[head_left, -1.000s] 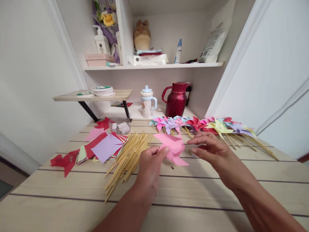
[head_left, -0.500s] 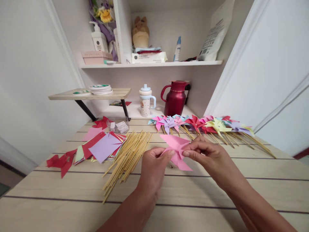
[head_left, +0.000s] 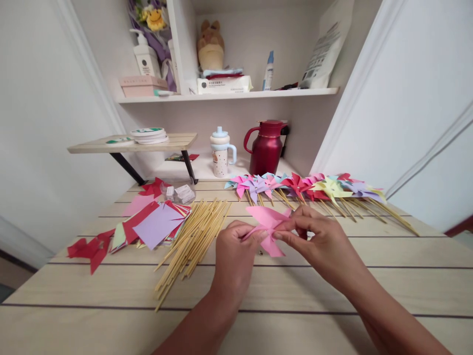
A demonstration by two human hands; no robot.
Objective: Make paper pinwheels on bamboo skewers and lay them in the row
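Between my two hands, above the table, is a pink paper pinwheel (head_left: pixel 266 217) with its blades folded toward the middle. My left hand (head_left: pixel 238 251) pinches its left side, thumb near the centre. From the right, my right hand (head_left: pixel 314 234) grips a blade near the middle with thumb and forefinger. A tiny dark thing lies on the table just below the pinwheel. To the left of my left hand is a loose pile of thin wooden sticks (head_left: pixel 192 241).
Coloured paper squares (head_left: pixel 158 226) and a cut red paper piece (head_left: pixel 90 251) lie at left, near a small clear box (head_left: pixel 181 193). Finished pinwheels on sticks (head_left: pixel 295 190) line the back right. Behind stand a cup (head_left: pixel 220 158), a red jug (head_left: pixel 266 150) and a raised stand (head_left: pixel 177 143).
My right thumb and fingers have shifted slightly left, closer to the pinwheel's centre. The lower blade looks drawn in a little. The whole view has also shifted slightly.
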